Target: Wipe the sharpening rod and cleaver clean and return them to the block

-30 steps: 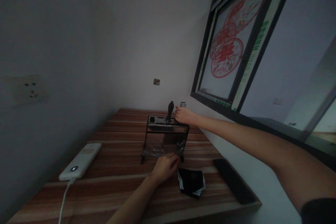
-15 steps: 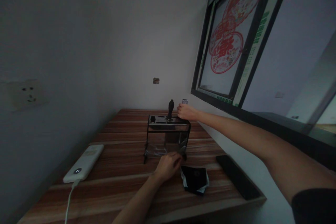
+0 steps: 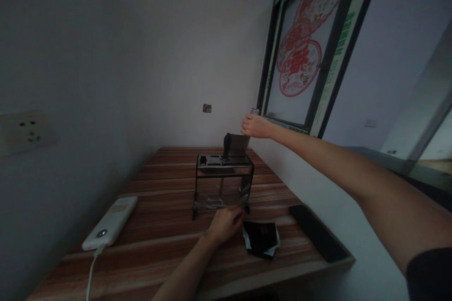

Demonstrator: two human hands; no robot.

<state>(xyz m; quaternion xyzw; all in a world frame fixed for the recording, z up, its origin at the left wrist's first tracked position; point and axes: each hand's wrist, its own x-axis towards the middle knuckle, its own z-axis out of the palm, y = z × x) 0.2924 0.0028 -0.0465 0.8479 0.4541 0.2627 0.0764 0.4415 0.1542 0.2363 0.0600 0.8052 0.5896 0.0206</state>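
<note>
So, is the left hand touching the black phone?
No, the left hand rests at the foot of the rack, and the black phone lies apart to its right.

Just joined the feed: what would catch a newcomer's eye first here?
The right hand, raised above the knife rack on the table, holds a cleaver whose blade shows above the rack's top. The left hand rests at the rack's front foot, beside a black packet. A red paper-cut hangs at upper right.
</note>
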